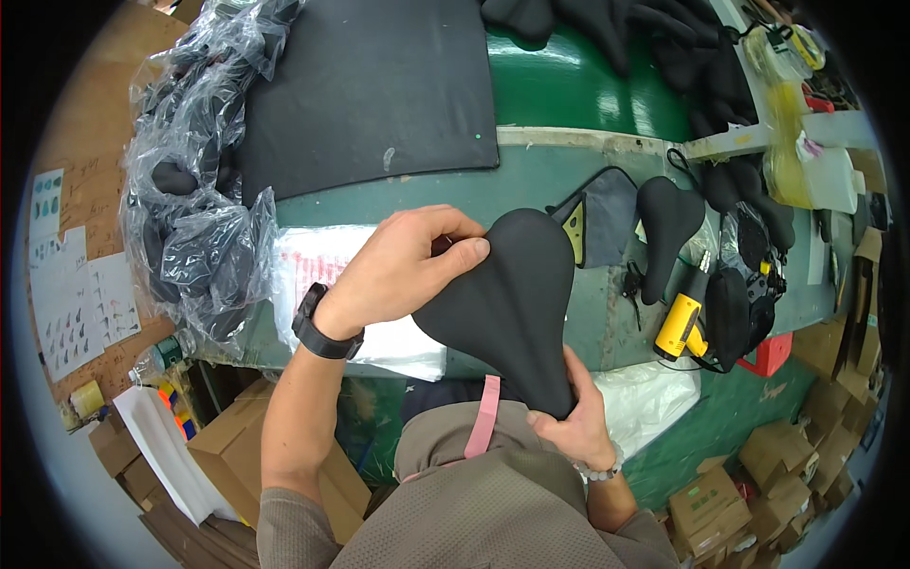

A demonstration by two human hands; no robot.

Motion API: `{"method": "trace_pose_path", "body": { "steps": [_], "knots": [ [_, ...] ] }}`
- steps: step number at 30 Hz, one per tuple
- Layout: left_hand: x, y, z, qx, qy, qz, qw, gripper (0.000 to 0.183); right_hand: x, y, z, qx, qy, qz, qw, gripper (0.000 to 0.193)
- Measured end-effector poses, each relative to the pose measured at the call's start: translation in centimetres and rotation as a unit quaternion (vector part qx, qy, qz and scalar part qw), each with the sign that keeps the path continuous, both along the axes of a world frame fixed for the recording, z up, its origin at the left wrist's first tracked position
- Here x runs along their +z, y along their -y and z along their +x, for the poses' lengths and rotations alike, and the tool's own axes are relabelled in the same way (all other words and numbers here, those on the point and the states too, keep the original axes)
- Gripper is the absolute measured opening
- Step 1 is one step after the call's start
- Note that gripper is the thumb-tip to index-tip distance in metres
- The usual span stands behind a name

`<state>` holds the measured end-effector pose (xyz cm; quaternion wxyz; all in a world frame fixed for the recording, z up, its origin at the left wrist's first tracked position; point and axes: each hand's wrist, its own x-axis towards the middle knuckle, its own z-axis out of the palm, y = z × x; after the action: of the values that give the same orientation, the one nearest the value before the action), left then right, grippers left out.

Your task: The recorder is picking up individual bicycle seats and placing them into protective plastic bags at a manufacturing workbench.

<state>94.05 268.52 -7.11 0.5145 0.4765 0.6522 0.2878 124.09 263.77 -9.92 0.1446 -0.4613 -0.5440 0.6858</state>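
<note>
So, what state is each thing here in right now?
Bike seat: held, smooth side up
Left fingers: closed on seat's wide end
Right fingers: closed on its narrow end
Wristwatch: worn
Bead bracelet: worn
Clear plastic: crumpled
Black mat: spread flat
Yellow tool: lying down, on or off unclear

Plastic bags [318,270]: red print is set in rows on the white surface — too blurred to be read.
Wall sheets [64,308]: small dark pictures are lined up in rows; any lettering is too tiny to be made out.
Upper sheet [45,204]: green shapes are shown, in rows.
Carton [711,512]: green print is borne — illegible.
Yellow heat gun [678,327]: a dark marking is carried along the body, its wording unclear.
</note>
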Motion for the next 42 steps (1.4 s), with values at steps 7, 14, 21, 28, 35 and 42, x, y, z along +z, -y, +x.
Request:
{"method": "trace_pose_path", "body": {
  "steps": [7, 14, 21, 28, 35, 42],
  "knots": [
    [0.5, 1.9, 4.5, -0.062, -0.188, 0.141, 0.970, 0.071, 0.6, 1.0, 1.6, 0.002, 0.015, 0.001, 1.000, 0.091],
    [0.2, 1.5, 9.5, -0.055, -0.284, 0.188, 0.938, 0.084, 1.6, 2.2, 3.5, -0.012, 0.073, 0.044, 0.996, 0.087],
    [-1.4, -0.1, 12.7, -0.065, -0.214, 0.214, 0.951, 0.064, 1.1, 3.6, 5.7, -0.105, 0.038, 0.074, 0.991, 0.077],
    [-5.2, 0.4, 16.7, -0.050, -0.146, 0.047, 0.987, 0.036, -3.3, 6.4, 9.7, -0.108, 0.151, 0.093, 0.978, 0.081],
    [-16.7, 6.5, 16.6, 0.082, -0.037, 0.012, 0.996, 0.028, -9.5, 4.9, 17.3, -0.394, 0.122, 0.108, 0.905, 0.076],
    [-19.9, 14.9, 16.2, 0.068, -0.079, -0.087, 0.991, 0.025, -13.0, -11.4, 30.1, -0.500, 0.223, 0.210, 0.810, 0.074]
  ]
}}
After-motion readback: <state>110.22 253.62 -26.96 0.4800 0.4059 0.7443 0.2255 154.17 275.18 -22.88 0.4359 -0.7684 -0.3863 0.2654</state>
